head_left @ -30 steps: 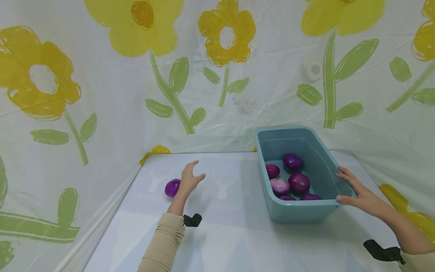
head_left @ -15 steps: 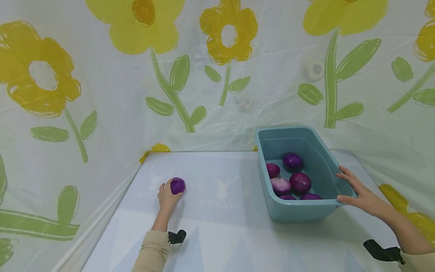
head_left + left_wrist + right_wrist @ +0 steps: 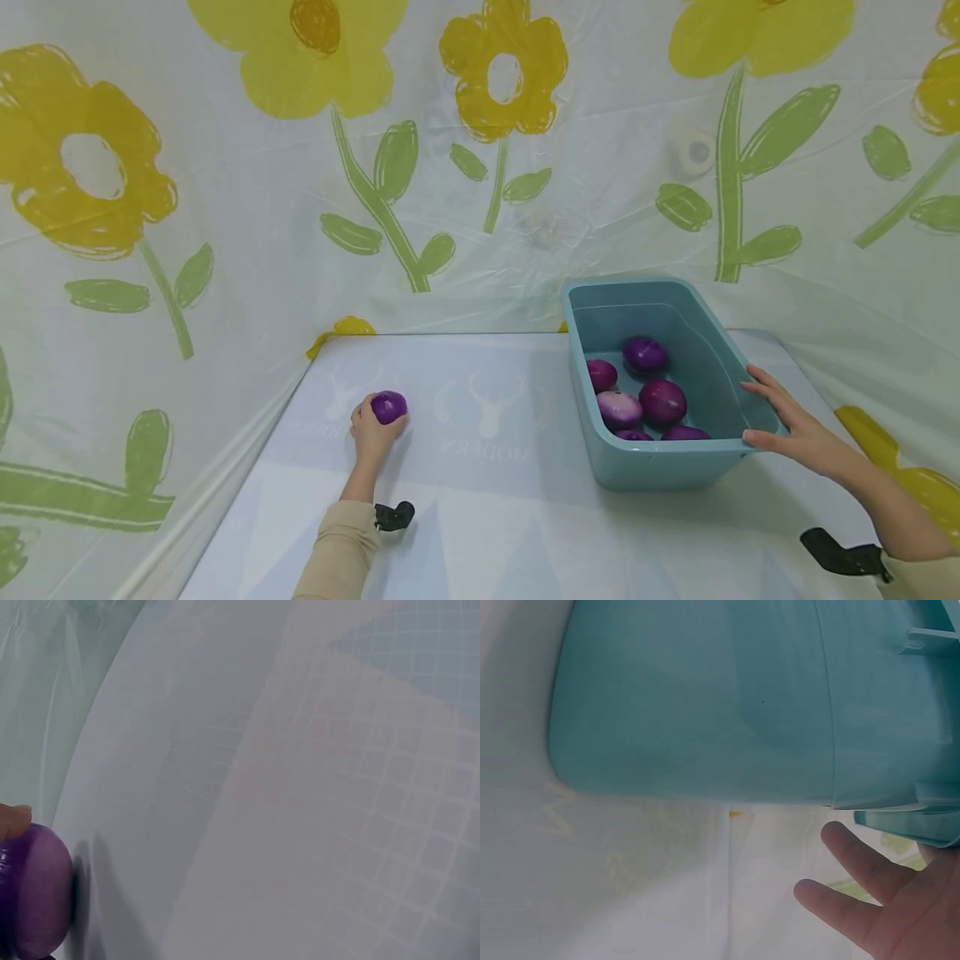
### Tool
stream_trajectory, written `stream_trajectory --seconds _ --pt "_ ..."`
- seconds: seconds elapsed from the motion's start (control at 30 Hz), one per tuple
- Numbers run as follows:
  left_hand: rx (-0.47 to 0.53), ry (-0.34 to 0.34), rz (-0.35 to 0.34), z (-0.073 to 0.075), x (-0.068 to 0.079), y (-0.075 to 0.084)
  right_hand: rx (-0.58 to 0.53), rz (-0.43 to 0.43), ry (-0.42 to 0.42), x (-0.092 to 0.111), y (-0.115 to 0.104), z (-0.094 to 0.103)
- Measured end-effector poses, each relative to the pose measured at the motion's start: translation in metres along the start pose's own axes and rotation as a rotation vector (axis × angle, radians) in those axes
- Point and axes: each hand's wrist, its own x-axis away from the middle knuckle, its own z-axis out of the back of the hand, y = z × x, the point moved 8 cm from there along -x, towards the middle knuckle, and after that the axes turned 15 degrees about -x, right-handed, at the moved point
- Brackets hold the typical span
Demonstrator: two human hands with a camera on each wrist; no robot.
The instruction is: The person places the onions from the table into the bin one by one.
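Observation:
In the head view my left hand [image 3: 369,429] grips a shiny purple red onion [image 3: 390,407] on the left of the table, thumb on its right side and fingers round its left. The left wrist view shows the same onion [image 3: 41,896] low at the left edge, a fingertip [image 3: 15,820] on it. My right hand [image 3: 798,433] rests at the front right corner of a blue-green plastic bin [image 3: 675,467]. Seen in the right wrist view, two fingers [image 3: 847,907] extend straight beside the bin's outer wall [image 3: 697,697]. Several more red onions [image 3: 662,403] lie inside the bin.
A pale table [image 3: 487,517] with faint printed deer heads and triangles carries everything. Behind and at the sides hangs a white curtain [image 3: 600,208] with yellow flowers. Black wrist mounts [image 3: 395,516] sit on both sleeves.
My left hand has moved from the right side of the onion to its near left side and taken hold of it. The right hand and the bin have stayed in place.

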Motion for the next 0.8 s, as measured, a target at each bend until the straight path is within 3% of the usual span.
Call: stream_trajectory --seconds 0.27,0.8 --pt "0.041 0.047 0.059 -0.003 -0.005 -0.011 0.006 0.021 -0.003 0.0 -0.004 -0.002" --pt "0.081 0.035 0.059 0.0 -0.005 -0.007 0.011 0.004 -0.004 0.001 -0.004 -0.003"
